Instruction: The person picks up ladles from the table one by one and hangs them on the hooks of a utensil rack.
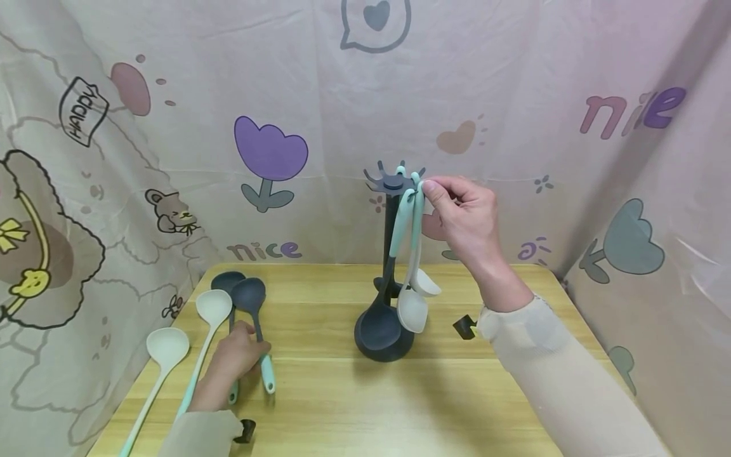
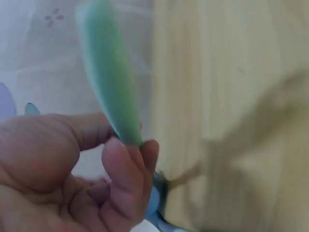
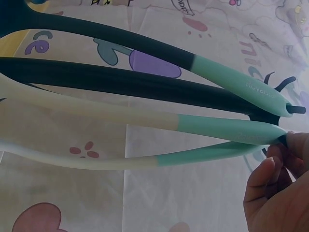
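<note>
In the head view my left hand (image 1: 235, 354) pinches the mint handle (image 1: 267, 374) of a dark spoon (image 1: 249, 296) just above the table's left side. The left wrist view shows thumb and fingers on that blurred mint handle (image 2: 108, 72). My right hand (image 1: 471, 216) pinches the top of the mint handle of a white spoon (image 1: 412, 312) at a hook of the dark utensil rack (image 1: 390, 222). A dark ladle-like spoon (image 1: 379, 327) and a white ladle (image 1: 426, 284) hang beside it. The handle ends are partly hidden by my fingertips.
Left of the rack, two white long-handled utensils, one at the outer edge (image 1: 167, 346) and one nearer (image 1: 214, 307), lie on the wooden table (image 1: 320, 400). Another dark utensil (image 1: 227, 280) lies partly behind the held spoon. A printed curtain (image 1: 337, 82) surrounds the table.
</note>
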Demonstrator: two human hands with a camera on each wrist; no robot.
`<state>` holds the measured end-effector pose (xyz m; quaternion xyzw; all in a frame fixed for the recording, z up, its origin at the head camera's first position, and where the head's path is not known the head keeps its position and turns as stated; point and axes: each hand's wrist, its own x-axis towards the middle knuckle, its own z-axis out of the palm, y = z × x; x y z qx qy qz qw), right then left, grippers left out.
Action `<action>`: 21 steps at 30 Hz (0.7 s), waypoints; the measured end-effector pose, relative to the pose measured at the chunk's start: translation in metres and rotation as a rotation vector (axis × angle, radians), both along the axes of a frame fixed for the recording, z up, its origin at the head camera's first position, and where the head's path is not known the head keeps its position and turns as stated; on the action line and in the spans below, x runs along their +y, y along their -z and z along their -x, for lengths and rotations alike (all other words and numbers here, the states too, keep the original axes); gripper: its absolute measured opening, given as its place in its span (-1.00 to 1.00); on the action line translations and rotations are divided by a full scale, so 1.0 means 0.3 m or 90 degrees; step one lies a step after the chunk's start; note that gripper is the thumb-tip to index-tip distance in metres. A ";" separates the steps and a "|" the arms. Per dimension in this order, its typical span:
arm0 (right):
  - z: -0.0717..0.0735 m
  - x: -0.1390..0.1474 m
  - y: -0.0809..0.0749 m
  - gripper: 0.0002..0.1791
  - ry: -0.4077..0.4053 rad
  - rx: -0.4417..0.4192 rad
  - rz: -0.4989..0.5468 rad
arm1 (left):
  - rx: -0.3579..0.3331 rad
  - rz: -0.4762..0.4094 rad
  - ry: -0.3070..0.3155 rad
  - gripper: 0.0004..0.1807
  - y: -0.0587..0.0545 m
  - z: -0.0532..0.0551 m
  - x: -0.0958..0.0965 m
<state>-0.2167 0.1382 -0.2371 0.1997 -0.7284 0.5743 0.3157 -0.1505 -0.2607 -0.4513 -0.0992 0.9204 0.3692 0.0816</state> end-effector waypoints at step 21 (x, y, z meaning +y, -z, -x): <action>-0.004 0.002 0.000 -0.80 0.006 -0.003 -0.004 | 0.248 -0.046 0.075 -0.65 -0.109 0.015 0.068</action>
